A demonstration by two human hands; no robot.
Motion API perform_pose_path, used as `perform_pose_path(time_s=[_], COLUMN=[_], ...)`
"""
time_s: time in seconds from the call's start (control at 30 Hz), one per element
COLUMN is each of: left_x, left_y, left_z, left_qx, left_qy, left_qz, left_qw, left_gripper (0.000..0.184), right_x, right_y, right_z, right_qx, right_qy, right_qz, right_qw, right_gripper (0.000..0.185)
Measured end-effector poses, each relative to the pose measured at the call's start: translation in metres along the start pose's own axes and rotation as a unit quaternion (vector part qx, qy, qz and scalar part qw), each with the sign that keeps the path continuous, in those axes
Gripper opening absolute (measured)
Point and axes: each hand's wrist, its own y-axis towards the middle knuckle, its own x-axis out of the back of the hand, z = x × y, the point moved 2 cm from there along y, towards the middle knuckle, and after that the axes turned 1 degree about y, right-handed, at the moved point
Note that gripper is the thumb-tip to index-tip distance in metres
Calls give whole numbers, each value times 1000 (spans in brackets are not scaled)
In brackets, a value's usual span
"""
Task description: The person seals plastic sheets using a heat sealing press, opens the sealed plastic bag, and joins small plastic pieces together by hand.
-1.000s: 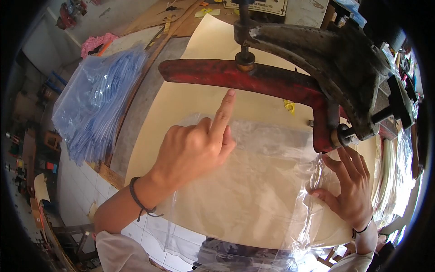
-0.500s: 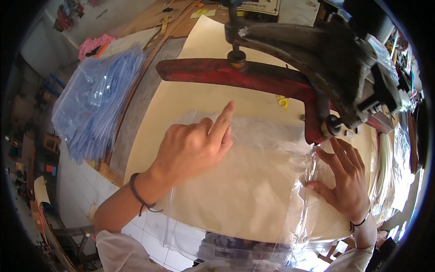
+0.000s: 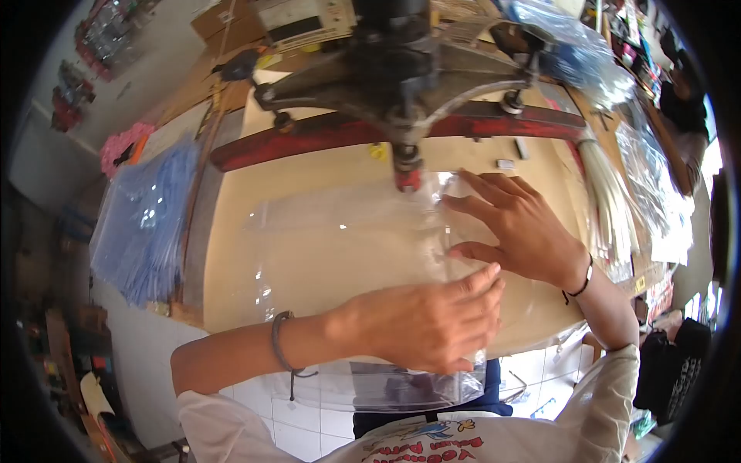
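Note:
A clear plastic sheet (image 3: 347, 231) lies over the tan board (image 3: 224, 255) and hangs past its front edge. My left hand (image 3: 432, 320) is over the sheet's right part near the front, fingers pointing right; whether it pinches the plastic is unclear. My right hand (image 3: 517, 224) rests with spread fingers at the sheet's right side, fingertips near its folded upper corner. Just above the sheet stands the red metal bar (image 3: 332, 131) of a dark machine head (image 3: 394, 77), its short red tip beside my right fingertips.
A stack of bluish plastic (image 3: 147, 224) lies at the left. White strips (image 3: 610, 201) and crumpled clear plastic (image 3: 648, 185) lie at the right. Small metal blocks (image 3: 505, 163) and a yellow piece (image 3: 377, 151) sit behind the sheet. Another person (image 3: 683, 100) is at the far right.
The view has shifted right, bringing the machine head to the centre. My left hand has moved from pointing near the bar to the sheet's front right, close to my right hand.

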Motion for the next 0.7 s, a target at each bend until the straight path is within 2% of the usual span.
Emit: perform_pose_path(time_s=[0.07, 0.17, 0.2, 0.3, 0.33, 0.43, 0.7], left_x=[-24, -32, -33, -36, -37, -37, -35], left_y=[6, 5, 4, 1, 0, -3, -8], left_z=[9, 17, 17, 17, 17, 13, 8], left_qx=[26, 38, 40, 66, 71, 85, 87], left_qy=[-103, -171, -175, -210, -208, -199, -134], left_qz=[4, 19, 36, 27, 33, 37, 36], left_qw=[994, 984, 983, 975, 975, 976, 986], left_gripper=[62, 68, 71, 70, 70, 70, 68], right_x=[5, 18, 28, 39, 35, 26, 17], right_y=[-1, -7, -4, -7, -5, -5, 3], right_z=[-6, -15, -15, -14, -14, -7, -7], right_qx=[-1, 1, -15, 18, 91, 108, 92], right_qy=[30, 31, 86, 203, 287, 355, 425], right_qz=[6, -4, 2, 14, 5, 68, 71], right_qw=[1000, 1000, 996, 979, 954, 926, 898], right_gripper=[45, 35, 27, 22, 23, 24, 30])
